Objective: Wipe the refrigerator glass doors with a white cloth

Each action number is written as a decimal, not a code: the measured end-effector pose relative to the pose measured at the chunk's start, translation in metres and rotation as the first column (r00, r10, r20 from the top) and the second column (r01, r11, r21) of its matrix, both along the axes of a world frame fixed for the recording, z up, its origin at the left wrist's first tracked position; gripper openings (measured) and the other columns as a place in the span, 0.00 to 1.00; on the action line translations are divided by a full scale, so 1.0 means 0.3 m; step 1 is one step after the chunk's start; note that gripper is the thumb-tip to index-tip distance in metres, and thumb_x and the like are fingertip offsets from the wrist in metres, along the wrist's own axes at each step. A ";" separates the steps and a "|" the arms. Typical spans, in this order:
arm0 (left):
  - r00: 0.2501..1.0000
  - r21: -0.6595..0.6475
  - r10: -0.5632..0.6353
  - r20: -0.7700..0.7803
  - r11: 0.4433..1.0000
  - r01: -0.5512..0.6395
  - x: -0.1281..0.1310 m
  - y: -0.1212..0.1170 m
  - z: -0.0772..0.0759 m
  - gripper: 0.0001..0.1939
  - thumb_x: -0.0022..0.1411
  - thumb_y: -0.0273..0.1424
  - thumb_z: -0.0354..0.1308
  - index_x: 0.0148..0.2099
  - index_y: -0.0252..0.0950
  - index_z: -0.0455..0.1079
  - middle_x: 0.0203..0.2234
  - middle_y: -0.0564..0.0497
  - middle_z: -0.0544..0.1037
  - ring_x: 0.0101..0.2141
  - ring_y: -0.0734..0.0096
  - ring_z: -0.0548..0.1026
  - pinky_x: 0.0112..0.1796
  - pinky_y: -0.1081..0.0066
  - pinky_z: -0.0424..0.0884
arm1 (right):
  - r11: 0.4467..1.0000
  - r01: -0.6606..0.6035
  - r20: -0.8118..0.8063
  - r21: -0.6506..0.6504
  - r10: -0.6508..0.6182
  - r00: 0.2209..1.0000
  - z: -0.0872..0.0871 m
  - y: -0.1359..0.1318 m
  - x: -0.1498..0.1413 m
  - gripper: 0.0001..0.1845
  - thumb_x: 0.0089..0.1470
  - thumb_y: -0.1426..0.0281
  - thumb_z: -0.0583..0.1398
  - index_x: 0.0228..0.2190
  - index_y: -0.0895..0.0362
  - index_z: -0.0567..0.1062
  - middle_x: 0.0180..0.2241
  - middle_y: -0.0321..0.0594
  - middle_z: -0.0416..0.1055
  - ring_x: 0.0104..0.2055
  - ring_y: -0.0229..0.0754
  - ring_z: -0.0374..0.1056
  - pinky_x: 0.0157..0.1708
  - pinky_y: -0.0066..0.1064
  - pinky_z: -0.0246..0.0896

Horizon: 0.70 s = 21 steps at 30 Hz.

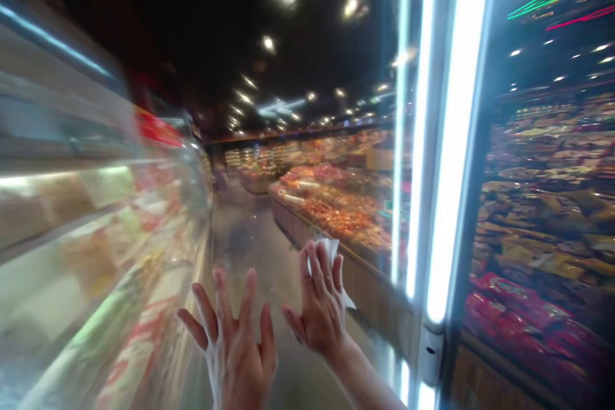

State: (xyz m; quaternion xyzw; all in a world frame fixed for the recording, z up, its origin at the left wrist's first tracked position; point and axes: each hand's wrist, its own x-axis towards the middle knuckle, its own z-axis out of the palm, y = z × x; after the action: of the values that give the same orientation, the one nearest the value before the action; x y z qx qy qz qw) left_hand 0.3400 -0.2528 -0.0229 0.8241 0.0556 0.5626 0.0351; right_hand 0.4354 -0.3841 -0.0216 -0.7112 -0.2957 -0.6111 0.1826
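Observation:
My left hand (240,339) is raised at the lower middle, its back toward me and its fingers spread apart. Nothing shows in it. To its right, my right hand (321,307) is also raised with the thumb out to the left. A thin white sheet, like a tissue or paper wipe (330,247), lies behind its fingers and sticks out past them above and to the right. How the fingertips bear on the sheet is hidden by the hand. The two hands do not touch each other.
Blurred shelves of packaged goods (120,256) run along the left. Right of my hands stands a tall upright with bright light tubes (456,141). Beyond are a produce display (336,202), a floor aisle (235,224) and pink packages (514,307) behind glass.

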 end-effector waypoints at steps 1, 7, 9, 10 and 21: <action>1.000 0.002 -0.006 -0.003 1.000 0.006 0.017 -0.035 0.000 0.51 0.65 0.26 0.62 0.77 0.57 0.34 0.77 0.47 0.36 0.75 0.37 0.33 0.68 0.25 0.34 | 1.000 0.002 -0.026 0.030 -0.001 1.000 0.016 -0.042 0.024 0.41 0.72 0.53 0.42 0.74 0.65 0.42 0.74 0.55 0.49 0.78 0.56 0.41 0.72 0.57 0.46; 0.999 0.052 -0.033 -0.022 0.998 0.034 0.097 -0.206 0.024 0.53 0.64 0.24 0.62 0.77 0.57 0.32 0.77 0.47 0.33 0.75 0.39 0.35 0.69 0.29 0.38 | 0.997 0.015 -0.071 0.076 -0.010 0.997 -0.046 -0.194 0.100 0.42 0.71 0.54 0.42 0.74 0.67 0.40 0.73 0.59 0.51 0.77 0.62 0.44 0.68 0.63 0.53; 0.999 0.062 -0.045 -0.024 0.997 0.046 0.118 -0.244 0.034 0.53 0.64 0.25 0.62 0.77 0.57 0.32 0.78 0.48 0.34 0.75 0.41 0.33 0.70 0.29 0.38 | 0.998 0.023 -0.061 0.066 -0.019 0.998 -0.079 -0.221 0.114 0.42 0.71 0.54 0.42 0.74 0.68 0.41 0.73 0.60 0.50 0.77 0.62 0.42 0.68 0.64 0.53; 0.998 0.069 -0.049 -0.025 0.996 0.051 0.128 -0.259 0.039 0.52 0.65 0.25 0.62 0.77 0.57 0.32 0.78 0.49 0.35 0.75 0.41 0.32 0.70 0.29 0.38 | 0.997 0.024 -0.064 0.066 -0.020 0.998 -0.081 -0.235 0.122 0.42 0.71 0.55 0.42 0.74 0.68 0.41 0.73 0.60 0.50 0.77 0.63 0.42 0.67 0.64 0.54; 0.998 0.101 -0.067 -0.018 0.993 0.069 0.154 -0.269 0.019 0.47 0.65 0.31 0.63 0.76 0.58 0.42 0.78 0.55 0.36 0.76 0.47 0.32 0.71 0.35 0.27 | 0.987 0.080 -0.134 0.136 -0.061 0.989 -0.049 -0.283 0.148 0.41 0.70 0.57 0.43 0.75 0.63 0.38 0.75 0.59 0.45 0.77 0.66 0.41 0.66 0.70 0.53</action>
State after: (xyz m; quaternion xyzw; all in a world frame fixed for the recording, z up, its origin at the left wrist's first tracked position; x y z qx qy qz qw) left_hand 0.3862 -0.3336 -0.0172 0.8303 -0.0009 0.5572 0.0120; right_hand 0.4800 -0.4690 -0.0362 -0.7446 -0.2139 -0.5892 0.2295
